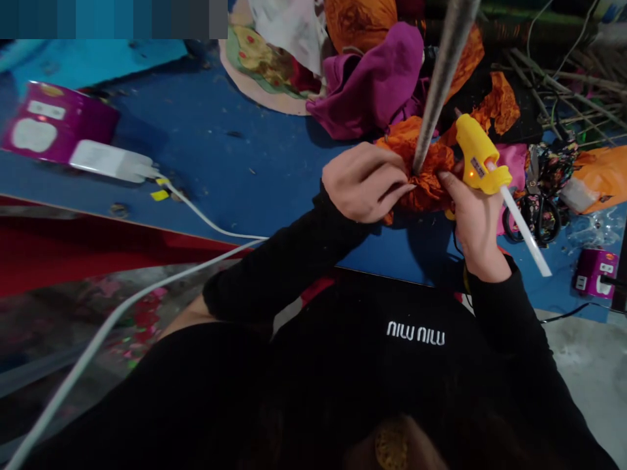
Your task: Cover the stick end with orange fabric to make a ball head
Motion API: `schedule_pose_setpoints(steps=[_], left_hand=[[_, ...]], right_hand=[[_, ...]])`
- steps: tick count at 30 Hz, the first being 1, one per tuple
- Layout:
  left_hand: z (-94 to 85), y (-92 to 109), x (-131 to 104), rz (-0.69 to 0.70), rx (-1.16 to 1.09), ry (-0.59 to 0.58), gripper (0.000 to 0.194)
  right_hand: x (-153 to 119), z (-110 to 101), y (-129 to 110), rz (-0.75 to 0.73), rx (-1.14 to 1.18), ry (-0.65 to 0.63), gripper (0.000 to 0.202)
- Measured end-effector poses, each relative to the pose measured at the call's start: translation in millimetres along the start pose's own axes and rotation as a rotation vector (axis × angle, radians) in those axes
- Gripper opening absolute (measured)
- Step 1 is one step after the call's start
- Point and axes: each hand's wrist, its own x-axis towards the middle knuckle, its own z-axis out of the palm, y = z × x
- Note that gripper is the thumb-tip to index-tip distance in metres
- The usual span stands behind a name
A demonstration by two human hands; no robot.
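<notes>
Orange crinkled fabric [434,179] is bunched around the lower end of a long grey rod [443,81] that rises toward the camera. My left hand [365,183] pinches the fabric's left side, with fingers pressed together. On the other side, my right hand [475,209] is closed on the fabric with its thumb at the edge. A yellow glue gun [477,153] with a lit orange light rests at my right hand, and a white glue stick sticks out of its back. Whether some of my right fingers hold the gun is hidden.
Magenta cloth [372,78] and a floral plate [267,65] lie beyond my hands. Black-handled scissors [533,212] are at the right. A purple box [61,124] with a white plug [112,160] and cable sits left on the blue table [206,150]. Thin sticks [578,98] lie back right.
</notes>
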Motion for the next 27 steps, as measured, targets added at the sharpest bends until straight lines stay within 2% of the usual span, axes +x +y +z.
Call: schedule_pose_setpoints(steps=[3, 5, 8, 10, 13, 14, 16, 18, 20, 22, 27], left_hand=[[-0.8, 3, -1, -0.058, -0.044, 0.078, 0.032], [1.6, 5, -1, -0.02, -0.041, 0.145, 0.024], [5.2, 8, 2, -0.005, -0.03, 0.129, 0.016], [6.1, 7, 5, -0.027, -0.046, 0.125, 0.012], [7.2, 3, 7, 0.0, -0.068, 0.202, 0.008], [8.3, 1, 6, -0.022, -0.081, 0.193, 0.008], [12.4, -5, 5, -0.142, -0.124, 0.111, 0.012], [18.4, -11, 3, -0.282, -0.177, 0.053, 0.015], [23.7, -17, 2, -0.345, -0.209, 0.077, 0.016], [25.8, -19, 1, -0.336, -0.214, 0.087, 0.018], [18.4, -11, 5, -0.218, -0.12, -0.015, 0.027]], right_hand=[[-5, -1, -4, 0.001, 0.044, 0.02, 0.019], [-5, -2, -8, 0.013, 0.063, -0.001, 0.017], [-3, -6, -10, 0.013, 0.104, 0.033, 0.018], [-3, -11, -11, -0.065, 0.123, 0.148, 0.018], [-9, -22, -12, -0.291, 0.183, 0.322, 0.017], [-12, -25, -12, -0.352, 0.19, 0.327, 0.019], [-19, -26, -13, -0.389, 0.091, 0.221, 0.023], [-25, -22, -14, -0.311, -0.114, 0.088, 0.022], [-26, -14, -14, -0.193, -0.244, 0.042, 0.025], [-23, -5, -13, -0.118, -0.235, 0.069, 0.028], [-15, 6, -11, -0.072, -0.148, 0.141, 0.03]])
